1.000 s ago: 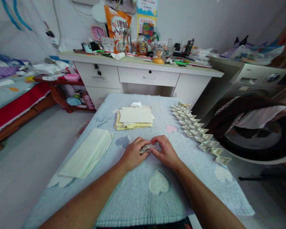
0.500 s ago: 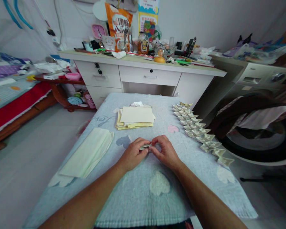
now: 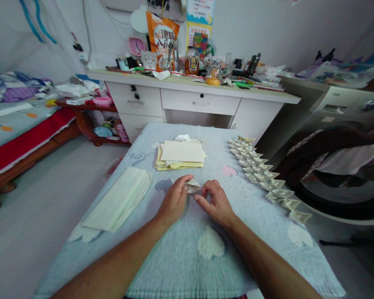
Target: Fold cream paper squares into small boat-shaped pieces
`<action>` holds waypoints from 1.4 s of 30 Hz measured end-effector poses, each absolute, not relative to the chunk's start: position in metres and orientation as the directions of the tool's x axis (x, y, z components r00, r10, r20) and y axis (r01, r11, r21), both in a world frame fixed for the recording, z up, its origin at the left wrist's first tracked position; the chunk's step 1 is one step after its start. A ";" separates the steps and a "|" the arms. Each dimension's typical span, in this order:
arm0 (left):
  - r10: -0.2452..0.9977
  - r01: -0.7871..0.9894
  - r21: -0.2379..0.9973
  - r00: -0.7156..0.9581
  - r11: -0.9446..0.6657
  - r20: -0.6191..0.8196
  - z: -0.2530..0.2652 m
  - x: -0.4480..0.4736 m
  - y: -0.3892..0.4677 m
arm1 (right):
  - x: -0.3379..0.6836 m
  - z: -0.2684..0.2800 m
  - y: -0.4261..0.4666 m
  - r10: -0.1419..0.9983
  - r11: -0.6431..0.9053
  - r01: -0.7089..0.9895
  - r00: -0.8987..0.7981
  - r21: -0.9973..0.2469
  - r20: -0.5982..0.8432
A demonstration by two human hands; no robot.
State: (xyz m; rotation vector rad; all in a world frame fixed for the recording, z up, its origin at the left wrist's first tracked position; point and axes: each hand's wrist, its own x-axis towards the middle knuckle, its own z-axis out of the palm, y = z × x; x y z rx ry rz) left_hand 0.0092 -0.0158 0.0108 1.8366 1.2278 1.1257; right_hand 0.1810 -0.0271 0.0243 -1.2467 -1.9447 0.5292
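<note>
My left hand (image 3: 173, 200) is closed on a small piece of folded paper (image 3: 193, 185), pinched between thumb and fingers above the middle of the table. Its pointed end sticks out to the right. Close to that point is my right hand (image 3: 216, 202), its fingers curled and the thumb apart from them, with nothing visible in it. Along the table's right side, several folded paper boat shapes (image 3: 258, 167) stand in an overlapping row; the farthest is darker and patterned. Past my hands lies a stack of cream and yellow paper sheets (image 3: 182, 151).
Pale green folded sheets (image 3: 118, 199) lie on the left of the cloth-covered table (image 3: 162, 265). Behind it stands a white desk (image 3: 180, 99) crowded with jars and bags. A washing machine (image 3: 330, 108) is at the right, a bed (image 3: 21, 137) at the left.
My right hand has come off the folded paper and drawn slightly right. The paper now shows a pointed, raised face in my left hand. The whole view has shifted a little.
</note>
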 end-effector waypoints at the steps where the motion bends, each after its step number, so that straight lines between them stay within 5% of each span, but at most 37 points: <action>1: 0.931 0.378 0.853 0.201 -0.360 0.304 0.011 0.011 -0.017 | 0.180 0.023 -0.027 0.901 0.430 0.584 -0.230 -0.689 0.368; 14: 0.939 0.494 0.801 0.238 -0.338 0.250 0.020 0.013 -0.022 | 0.173 0.021 -0.027 0.851 0.518 0.397 -0.150 -0.758 0.503; 22: 0.958 0.018 0.998 0.283 -0.062 0.055 0.011 0.014 -0.013 | 0.175 0.021 -0.027 0.797 0.604 0.374 -0.245 -0.704 0.553; 30: 0.922 -0.297 0.941 0.386 0.164 -0.039 0.015 0.005 -0.011 | 0.181 0.017 -0.026 0.756 0.652 0.411 -0.301 -0.637 0.581; 37: 0.942 -0.230 0.961 0.329 0.152 -0.071 0.015 0.009 -0.012 | 0.182 0.025 -0.031 0.750 0.660 0.377 -0.372 -0.649 0.547; 42: 0.943 -0.203 0.971 0.330 0.123 -0.050 0.015 0.011 -0.012 | 0.182 0.028 -0.031 0.858 0.512 0.294 -0.227 -0.807 0.461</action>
